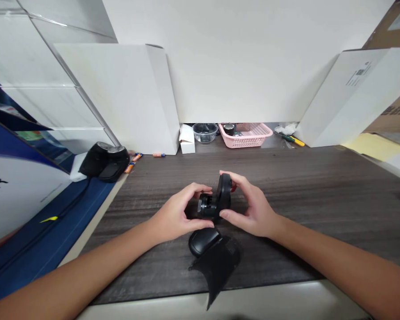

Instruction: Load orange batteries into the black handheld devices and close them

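A black device point(223, 198) with a thick rounded body and a ribbed cylinder on its left side is held between my hands over the dark table. My right hand point(253, 206) grips the rounded body, thumb at the near side and fingers at the far edge. Curved around the cylinder is my left hand point(176, 211), with its thumb below and fingertips behind, partly hidden. Something small and red shows by the right fingers. Just below lies a smooth black rounded piece point(203, 241), next to a curved black shell point(218, 269) that reaches past the table's front edge.
At the back stand a white carton point(187, 138), a clear bowl point(205, 133), a pink basket point(246, 141) and a yellow-green screwdriver point(296, 141). Several orange batteries point(130, 167) lie at the far left, near a black twin-topped device point(105, 162). White panels point(120, 98) rise behind.
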Demonstrator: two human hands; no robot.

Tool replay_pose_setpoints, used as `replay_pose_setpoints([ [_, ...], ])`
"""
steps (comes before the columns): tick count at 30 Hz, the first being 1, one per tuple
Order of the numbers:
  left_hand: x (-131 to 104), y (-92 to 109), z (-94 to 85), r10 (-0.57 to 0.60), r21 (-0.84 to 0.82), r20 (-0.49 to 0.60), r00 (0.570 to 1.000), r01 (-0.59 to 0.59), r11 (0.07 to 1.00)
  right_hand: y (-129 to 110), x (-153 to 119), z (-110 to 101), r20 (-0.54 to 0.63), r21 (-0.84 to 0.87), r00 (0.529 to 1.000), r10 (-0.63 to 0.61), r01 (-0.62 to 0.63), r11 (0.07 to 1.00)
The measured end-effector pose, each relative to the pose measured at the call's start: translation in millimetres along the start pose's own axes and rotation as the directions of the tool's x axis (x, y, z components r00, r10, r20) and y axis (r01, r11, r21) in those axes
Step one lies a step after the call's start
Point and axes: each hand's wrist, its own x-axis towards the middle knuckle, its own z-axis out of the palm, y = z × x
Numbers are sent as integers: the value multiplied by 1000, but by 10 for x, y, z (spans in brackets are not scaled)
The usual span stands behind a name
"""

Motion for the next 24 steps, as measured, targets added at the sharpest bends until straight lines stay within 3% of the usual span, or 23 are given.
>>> replay_pose_setpoints([
  [6, 20, 27, 11, 54, -4, -70, 996, -55, 998, -94, 48, -15, 95, -97, 960, -264, 273, 957],
  [10, 38, 19, 2, 75, 45, -122, 990, -70, 997, -93, 50, -10, 114, -98, 952, -284, 295, 951],
  [15, 33, 33, -18, 154, 157, -246, 957, -118, 981, -58, 39, 21, 139, 2, 983, -117, 118, 993],
  [18, 18, 55, -42, 192, 233, -317, 929, -120, 965, -35, 14, 82, 168, 114, 984, 55, -75, 991],
  [21, -2, 81, -62, 229, 325, -371, 900, -106, 940, -33, -24, 135, 273, 236, 940, 206, -273, 933],
  [24, -25, 99, -71, 266, 402, -386, 883, -98, 910, -64, -46, 148, 371, 323, 888, 270, -396, 859],
])
